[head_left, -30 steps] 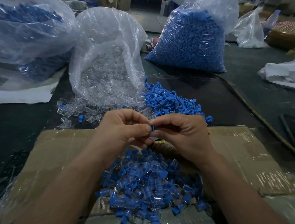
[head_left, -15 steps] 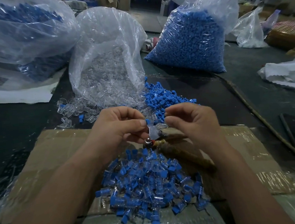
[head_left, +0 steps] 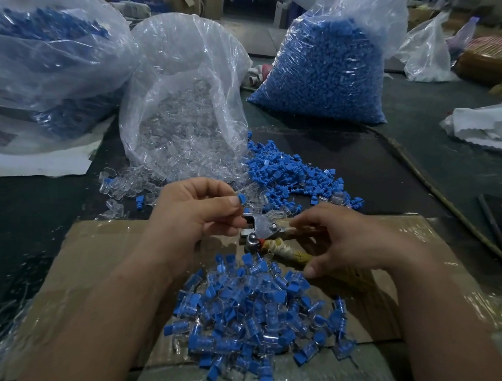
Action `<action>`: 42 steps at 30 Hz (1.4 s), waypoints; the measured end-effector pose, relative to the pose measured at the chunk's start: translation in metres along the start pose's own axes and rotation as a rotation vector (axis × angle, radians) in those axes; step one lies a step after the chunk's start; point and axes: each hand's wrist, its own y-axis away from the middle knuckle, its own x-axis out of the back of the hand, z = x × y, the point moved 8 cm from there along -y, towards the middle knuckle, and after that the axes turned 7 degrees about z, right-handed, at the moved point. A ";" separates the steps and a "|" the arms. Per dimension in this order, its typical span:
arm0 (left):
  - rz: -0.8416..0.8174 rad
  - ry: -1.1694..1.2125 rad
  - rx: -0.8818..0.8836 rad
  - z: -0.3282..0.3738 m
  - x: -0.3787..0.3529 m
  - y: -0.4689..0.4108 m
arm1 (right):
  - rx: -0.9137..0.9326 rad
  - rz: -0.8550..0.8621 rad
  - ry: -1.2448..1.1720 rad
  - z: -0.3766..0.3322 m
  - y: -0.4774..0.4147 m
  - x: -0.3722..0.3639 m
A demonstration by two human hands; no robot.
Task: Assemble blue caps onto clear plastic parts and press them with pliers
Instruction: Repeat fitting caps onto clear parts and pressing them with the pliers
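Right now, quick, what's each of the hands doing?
Left hand: closed, pinching a blue cap.
Right hand: closed, gripping the pliers by their wrapped handles.

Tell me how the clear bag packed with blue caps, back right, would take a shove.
The tall clear plastic bag of blue caps probably feels heavy, being packed nearly full. Its thin crinkled film suggests it would slump, not slide. Its base spreads wide on the dark table, so tipping seems unlikely.
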 end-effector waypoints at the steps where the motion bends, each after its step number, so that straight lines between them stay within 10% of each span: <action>1: -0.004 0.002 0.009 -0.001 0.000 0.000 | 0.003 0.020 0.016 -0.002 0.000 0.001; 15: -0.021 -0.004 -0.004 -0.002 -0.002 -0.001 | 0.052 0.280 0.333 -0.024 -0.010 0.006; 27: 0.066 -0.071 -0.177 0.012 0.005 0.002 | 0.110 0.581 0.035 -0.020 0.000 0.029; 42: 0.098 -0.112 -0.287 0.019 0.004 0.006 | 0.226 0.421 0.034 -0.043 0.001 0.010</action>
